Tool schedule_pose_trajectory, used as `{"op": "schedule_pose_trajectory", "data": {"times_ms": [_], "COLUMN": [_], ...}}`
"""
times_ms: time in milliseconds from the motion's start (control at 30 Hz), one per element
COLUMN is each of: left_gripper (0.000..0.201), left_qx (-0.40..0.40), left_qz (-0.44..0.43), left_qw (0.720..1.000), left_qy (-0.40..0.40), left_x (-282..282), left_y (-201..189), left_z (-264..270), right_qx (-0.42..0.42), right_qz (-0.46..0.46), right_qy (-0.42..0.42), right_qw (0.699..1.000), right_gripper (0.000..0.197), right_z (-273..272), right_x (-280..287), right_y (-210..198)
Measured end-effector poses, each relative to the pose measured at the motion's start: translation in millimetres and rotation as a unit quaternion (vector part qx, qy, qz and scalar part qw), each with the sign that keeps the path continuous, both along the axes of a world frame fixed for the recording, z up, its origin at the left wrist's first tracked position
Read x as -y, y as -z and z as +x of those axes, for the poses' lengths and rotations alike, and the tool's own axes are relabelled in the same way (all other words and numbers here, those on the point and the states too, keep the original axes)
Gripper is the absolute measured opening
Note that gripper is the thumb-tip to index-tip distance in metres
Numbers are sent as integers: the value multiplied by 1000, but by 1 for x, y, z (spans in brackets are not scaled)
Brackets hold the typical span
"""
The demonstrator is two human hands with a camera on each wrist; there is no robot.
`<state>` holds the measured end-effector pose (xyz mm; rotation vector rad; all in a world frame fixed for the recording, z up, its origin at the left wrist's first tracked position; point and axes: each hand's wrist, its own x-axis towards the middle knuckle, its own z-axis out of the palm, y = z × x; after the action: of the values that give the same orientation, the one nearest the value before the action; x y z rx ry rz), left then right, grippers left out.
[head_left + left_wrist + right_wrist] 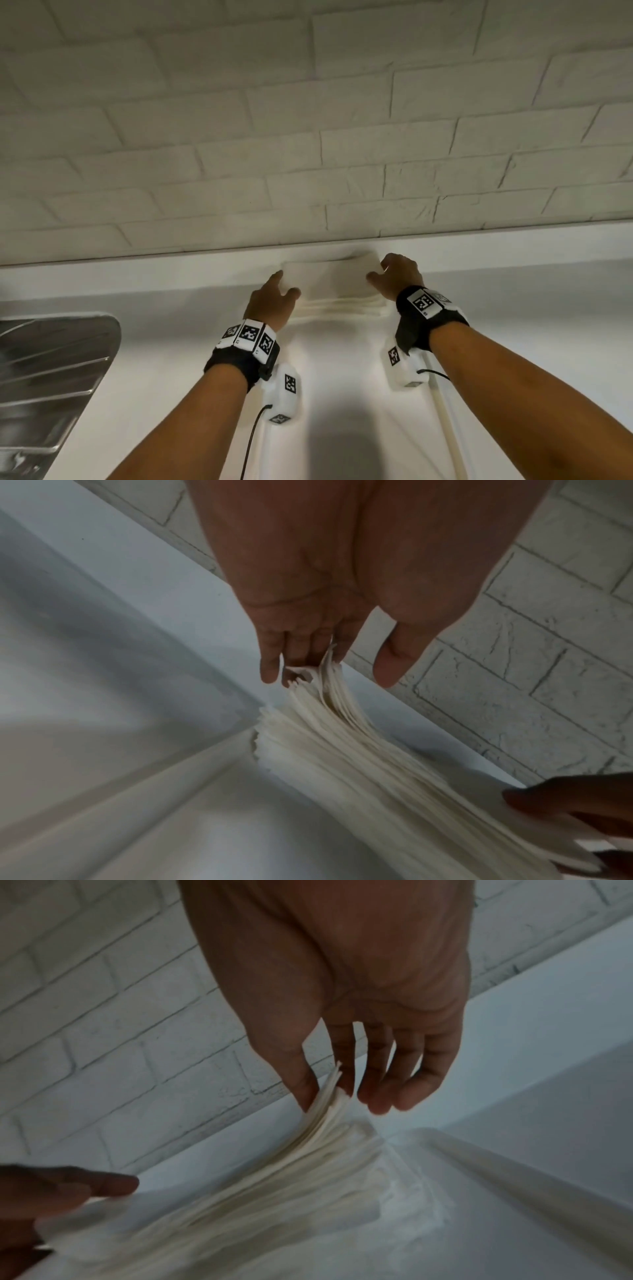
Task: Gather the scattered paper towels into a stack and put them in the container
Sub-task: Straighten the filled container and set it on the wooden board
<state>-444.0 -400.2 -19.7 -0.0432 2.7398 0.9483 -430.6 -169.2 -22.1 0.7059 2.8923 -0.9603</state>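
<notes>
A thick stack of white paper towels (335, 277) (359, 764) (274, 1177) lies close to the brick wall, at the far end of a shallow white container (445, 411) (137, 791) (514, 1177). My left hand (274, 294) (329, 673) grips the stack's left end, its fingers curled at the upper sheets, which lift and fan apart. My right hand (394, 277) (329, 1093) pinches the upper sheets at the right end between thumb and forefinger. The lower sheets lie flat by the container's corner. The view is blurred.
A steel sink drainboard (51, 377) sits at the left edge of the white counter (154, 359). A white brick wall (308, 137) rises straight behind the stack above a narrow ledge (137, 270). The container's long rims run back between my forearms.
</notes>
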Motion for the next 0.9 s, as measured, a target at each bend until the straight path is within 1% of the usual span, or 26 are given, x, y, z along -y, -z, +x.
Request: {"op": "schedule_pose_trajectory", "data": {"times_ms": [67,133,200,333,467,533,567,600,633,667,700,733,767,800,833,900], "left_gripper": [61,58,57,59,59,68,78,88,92,84,67,48,35,29,29,32], "left_qx": [-6,-22,-38,-33,-57,-60,-55,-47,-36,-20,3,18,24,27,38,83], "left_qz": [3,9,23,63,92,135,181,245,326,408,480,536,570,579,572,523], "left_qw": [1000,1000,999,996,991,984,975,959,933,901,866,833,812,808,815,848], "left_qy": [-2,-8,-18,-51,-81,-101,-114,-133,-147,-149,-142,-136,-121,-103,-82,-28], "left_x": [0,1,1,3,13,20,24,28,32,34,37,41,46,51,56,62], "left_y": [-1,0,1,-1,-15,-31,-42,-54,-65,-75,-81,-86,-93,-98,-100,-95], "left_z": [-1,-1,0,0,4,13,22,37,53,69,86,103,122,144,165,210], "right_qx": [-14,-45,-72,-82,-135,-165,-179,-190,-199,-209,-218,-225,-228,-224,-214,-164], "right_qz": [2,-15,-69,-166,-289,-316,-333,-354,-375,-394,-411,-425,-430,-423,-409,-383], "right_qy": [-7,-18,-26,-51,-61,-83,-98,-111,-121,-130,-134,-136,-137,-137,-140,-137], "right_qw": [1000,999,995,981,946,930,921,909,897,885,875,866,863,867,876,899], "right_gripper": [40,29,21,11,18,21,22,23,24,25,25,25,25,27,30,36], "right_z": [0,1,2,0,9,22,32,44,58,75,93,114,136,159,184,236], "right_x": [-2,-2,0,10,31,45,51,57,60,62,62,59,55,49,43,31], "right_y": [0,-2,-4,-22,-70,-104,-121,-137,-152,-164,-172,-175,-175,-169,-159,-130]}}
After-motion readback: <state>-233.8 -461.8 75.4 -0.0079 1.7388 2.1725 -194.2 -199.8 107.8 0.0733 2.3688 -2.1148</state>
